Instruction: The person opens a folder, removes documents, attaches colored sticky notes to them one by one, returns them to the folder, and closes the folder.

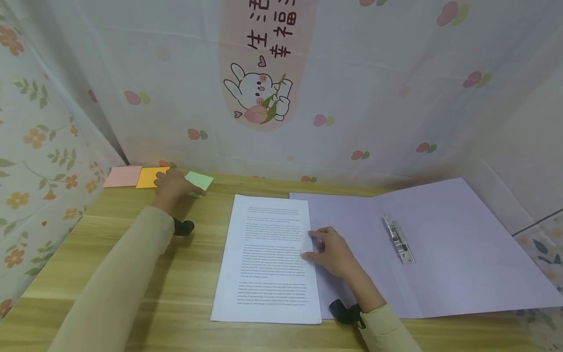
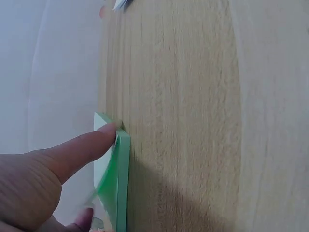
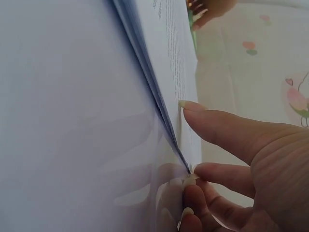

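Left hand (image 1: 175,185): over the green notes (image 1: 201,180) at the back of the tabletop (image 1: 189,278), fingers spread, thumb out straight against a bent-up top leaf (image 2: 103,171) — seemingly to part it from the pad; not closed around anything.
Right hand (image 1: 333,252): well apart from the left, at the right edge of the printed stack (image 1: 268,264), thumb on the top page, fingertips along the side, relaxed rather than clamped — likely to steady the sheets.
Printed stack: flat in front of the person, overlapping the left edge of the purple folder (image 1: 457,244), probably for easy reading.
Purple folder: spread open at the right, metal clip (image 1: 398,239) exposed, perhaps for access.
Orange notes (image 1: 147,177), pink notes (image 1: 123,177): in a row left of the green, presumably within left-side reach.
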A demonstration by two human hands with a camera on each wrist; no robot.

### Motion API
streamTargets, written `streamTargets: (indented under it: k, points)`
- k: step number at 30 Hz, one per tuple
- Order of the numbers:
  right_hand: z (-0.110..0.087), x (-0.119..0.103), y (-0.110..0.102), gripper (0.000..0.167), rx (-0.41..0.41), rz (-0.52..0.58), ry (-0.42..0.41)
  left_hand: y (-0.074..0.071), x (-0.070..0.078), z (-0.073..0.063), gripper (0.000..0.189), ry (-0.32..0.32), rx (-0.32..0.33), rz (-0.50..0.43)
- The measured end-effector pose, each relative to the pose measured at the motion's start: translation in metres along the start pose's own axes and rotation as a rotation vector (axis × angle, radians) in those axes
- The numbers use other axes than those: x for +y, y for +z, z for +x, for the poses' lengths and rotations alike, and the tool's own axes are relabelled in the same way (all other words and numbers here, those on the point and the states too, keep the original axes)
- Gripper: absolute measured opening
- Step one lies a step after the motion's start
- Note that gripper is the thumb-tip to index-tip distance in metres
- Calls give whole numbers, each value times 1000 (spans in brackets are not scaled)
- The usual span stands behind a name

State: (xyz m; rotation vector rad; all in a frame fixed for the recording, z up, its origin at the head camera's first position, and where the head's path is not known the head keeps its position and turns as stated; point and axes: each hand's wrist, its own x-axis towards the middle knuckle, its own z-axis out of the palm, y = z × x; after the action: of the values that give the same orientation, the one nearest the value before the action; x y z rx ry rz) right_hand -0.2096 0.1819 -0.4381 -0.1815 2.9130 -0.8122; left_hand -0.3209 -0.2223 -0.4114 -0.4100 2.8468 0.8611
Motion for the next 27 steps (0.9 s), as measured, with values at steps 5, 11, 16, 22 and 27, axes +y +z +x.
streamTargets:
  k: [5,11,16,22,27]
  points:
    - [0,0,-1,68,0,3,11,-1,2,-1,111,-11,-53,-6]
    - [0,0,-2,70,1,-4,6,-2,0,0,110,8,-83,36]
    - [1,-1,-2,71,-4,5,14,-4,-3,-1,97,40,-88,-4]
    - [1,-1,0,70,-13,0,32,-3,-12,3,51,116,-85,-179]
    - [1,-2,-2,67,-18,-4,28,0,-17,2,45,166,-135,-381]
